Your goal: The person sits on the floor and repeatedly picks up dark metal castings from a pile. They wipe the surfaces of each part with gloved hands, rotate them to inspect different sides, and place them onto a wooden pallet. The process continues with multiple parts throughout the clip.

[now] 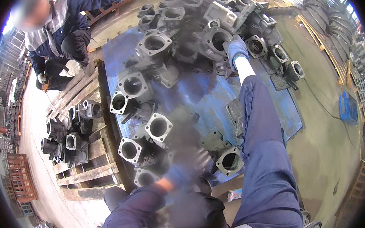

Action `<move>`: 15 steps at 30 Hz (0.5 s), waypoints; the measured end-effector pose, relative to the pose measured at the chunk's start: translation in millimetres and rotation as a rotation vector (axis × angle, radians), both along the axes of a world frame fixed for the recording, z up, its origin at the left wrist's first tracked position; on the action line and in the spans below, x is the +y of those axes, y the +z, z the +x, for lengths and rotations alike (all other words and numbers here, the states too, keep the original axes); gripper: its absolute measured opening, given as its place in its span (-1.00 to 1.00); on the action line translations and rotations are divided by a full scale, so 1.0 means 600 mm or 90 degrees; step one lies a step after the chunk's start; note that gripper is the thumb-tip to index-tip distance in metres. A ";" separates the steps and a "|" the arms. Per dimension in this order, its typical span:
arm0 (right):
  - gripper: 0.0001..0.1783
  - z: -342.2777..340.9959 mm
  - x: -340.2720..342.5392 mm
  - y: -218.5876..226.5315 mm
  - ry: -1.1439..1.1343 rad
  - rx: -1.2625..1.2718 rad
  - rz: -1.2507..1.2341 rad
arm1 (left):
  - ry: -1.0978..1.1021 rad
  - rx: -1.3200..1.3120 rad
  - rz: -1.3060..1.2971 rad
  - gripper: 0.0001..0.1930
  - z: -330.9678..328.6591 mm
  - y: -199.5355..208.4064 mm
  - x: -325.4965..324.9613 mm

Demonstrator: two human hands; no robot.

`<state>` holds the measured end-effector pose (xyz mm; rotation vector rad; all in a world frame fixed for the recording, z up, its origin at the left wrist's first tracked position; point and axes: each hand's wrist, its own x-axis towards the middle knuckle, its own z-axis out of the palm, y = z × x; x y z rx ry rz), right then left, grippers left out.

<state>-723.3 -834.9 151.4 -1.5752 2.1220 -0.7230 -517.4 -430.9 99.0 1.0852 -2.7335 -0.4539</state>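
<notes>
My right arm reaches far forward, and my right hand (237, 49), in a blue glove, is closed on the edge of a grey flanged metal casting (218, 39) with a large round bore. This casting stands among several similar ones heaped at the far side of a blue work surface (201, 92). Close to my body, my left hand (179, 175), also gloved in blue, is bent inward beside a dark, blurred part. A smear over the middle of the picture hides its fingers. Just right of that hand sits another flanged casting (230, 161), its bore facing up.
At the left, a wooden pallet (85, 179) carries more castings (71, 142). A co-worker (63, 33) crouches at the upper left, one arm stretched toward the heap. On the right floor are a blue object (348, 108) and a trailing cable. A small box (234, 195) lies near me.
</notes>
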 end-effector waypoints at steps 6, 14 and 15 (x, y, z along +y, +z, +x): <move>-0.45 0.011 0.042 0.007 -0.005 -0.080 -0.033 | -0.010 -0.004 0.001 -0.49 -0.003 0.004 -0.005; -0.44 0.071 0.164 0.048 -0.038 -0.070 0.021 | 0.001 -0.036 -0.017 -0.46 0.002 0.012 0.003; -0.47 0.078 0.186 0.055 -0.012 -0.068 0.012 | -0.010 -0.051 -0.007 -0.46 0.003 0.012 0.002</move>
